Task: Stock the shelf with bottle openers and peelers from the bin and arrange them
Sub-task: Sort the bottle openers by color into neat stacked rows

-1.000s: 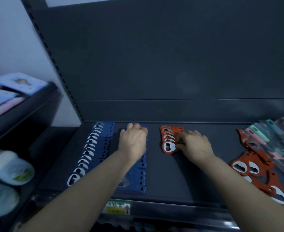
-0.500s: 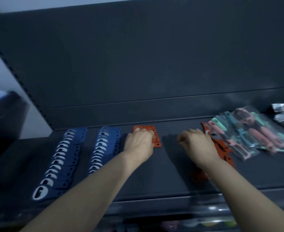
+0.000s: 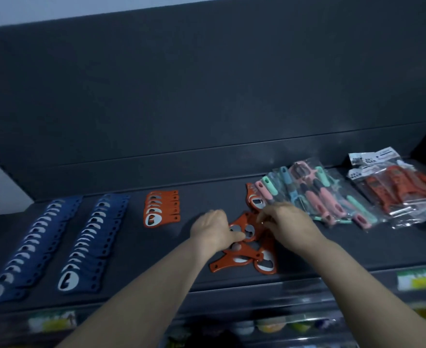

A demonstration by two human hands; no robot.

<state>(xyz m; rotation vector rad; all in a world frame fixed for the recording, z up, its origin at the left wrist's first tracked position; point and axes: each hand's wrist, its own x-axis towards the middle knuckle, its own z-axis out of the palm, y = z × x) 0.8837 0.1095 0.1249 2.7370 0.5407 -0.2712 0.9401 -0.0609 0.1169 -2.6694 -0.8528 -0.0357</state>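
The left hand curls fingers and thumb onto the loose orange openers, flat, glossy, keyhole-cut pieces heaped on the dark matte shelf. The right hand bends its fingers together over the same heap; blur hides any grip. Leftward lie a neat orange stack and two overlapping rows of blue openers; rightward, bagged pastel-handled peelers.
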